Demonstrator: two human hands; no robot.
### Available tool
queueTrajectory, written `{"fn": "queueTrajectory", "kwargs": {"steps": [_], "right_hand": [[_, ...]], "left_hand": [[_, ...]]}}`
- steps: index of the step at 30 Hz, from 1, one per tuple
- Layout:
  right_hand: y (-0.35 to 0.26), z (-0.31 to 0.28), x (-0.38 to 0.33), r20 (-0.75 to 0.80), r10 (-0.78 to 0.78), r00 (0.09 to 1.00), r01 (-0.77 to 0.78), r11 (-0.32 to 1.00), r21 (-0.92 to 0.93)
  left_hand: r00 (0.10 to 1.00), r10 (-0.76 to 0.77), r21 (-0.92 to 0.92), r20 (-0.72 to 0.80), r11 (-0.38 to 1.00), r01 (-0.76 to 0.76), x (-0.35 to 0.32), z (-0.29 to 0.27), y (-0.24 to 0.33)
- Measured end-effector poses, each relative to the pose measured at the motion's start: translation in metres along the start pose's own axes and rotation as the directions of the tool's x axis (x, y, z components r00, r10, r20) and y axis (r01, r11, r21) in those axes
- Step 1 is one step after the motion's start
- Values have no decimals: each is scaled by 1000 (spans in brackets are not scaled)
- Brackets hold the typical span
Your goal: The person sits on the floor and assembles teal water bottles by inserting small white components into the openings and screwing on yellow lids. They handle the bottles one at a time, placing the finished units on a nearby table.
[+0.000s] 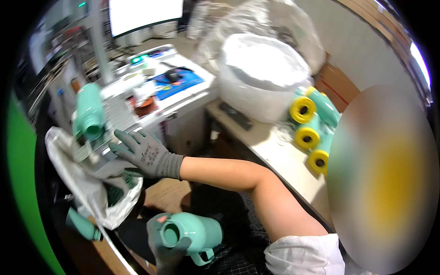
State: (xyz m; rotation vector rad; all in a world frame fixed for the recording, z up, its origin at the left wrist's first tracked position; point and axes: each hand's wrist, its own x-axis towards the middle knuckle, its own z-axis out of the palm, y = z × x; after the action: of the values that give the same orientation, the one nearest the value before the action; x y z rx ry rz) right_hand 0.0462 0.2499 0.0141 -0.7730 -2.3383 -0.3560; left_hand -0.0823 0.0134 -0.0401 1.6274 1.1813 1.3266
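Note:
My left hand [160, 250], in a grey work glove, is wrapped round the mouth end of a mint-green plastic jug body [201, 231]. The jug lies tilted low in front of me, its round opening toward the left and its handle underneath. My right hand [147, 155], also gloved, reaches across to the left with fingers spread and nothing in them. Just beyond its fingertips a second mint-green jug body [90, 107] rests at the edge of the white workbench [160, 117], opening toward me. Below that hand hangs a white plastic bag [87, 183] with dark green pieces inside.
On the bench sit a blue mat [183, 85] with small tools and a roll of brown tape [144, 107]. A white lined tub [261, 87] stands at the back. Several green bottles with yellow rings [306, 137] lie on the right table. Another green piece [82, 224] is lower left.

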Motion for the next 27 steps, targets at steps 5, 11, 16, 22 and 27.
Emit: {"fn": "queueTrajectory", "kwargs": {"steps": [5,11,16,22,27], "right_hand": [[58,-131,-112,12,269,963,-261,942,-209],[102,-412,-253,-320,510,799,-584,528,-617],[80,-660,-459,-582,786,209,-479,-436,-762],[-28,-717,-647,-646,756,-103,-190,-652,-734],[28,-688,-624,-578,816,-13,-3,-578,-816]], "left_hand": [[980,-136,-191,144,968,162,8,-2,-2],[974,9,-121,227,992,19,28,31,19],[973,34,-162,227,987,3,32,37,23],[949,129,-79,288,991,-111,45,60,51],[925,259,103,278,950,-296,45,44,40]]}}
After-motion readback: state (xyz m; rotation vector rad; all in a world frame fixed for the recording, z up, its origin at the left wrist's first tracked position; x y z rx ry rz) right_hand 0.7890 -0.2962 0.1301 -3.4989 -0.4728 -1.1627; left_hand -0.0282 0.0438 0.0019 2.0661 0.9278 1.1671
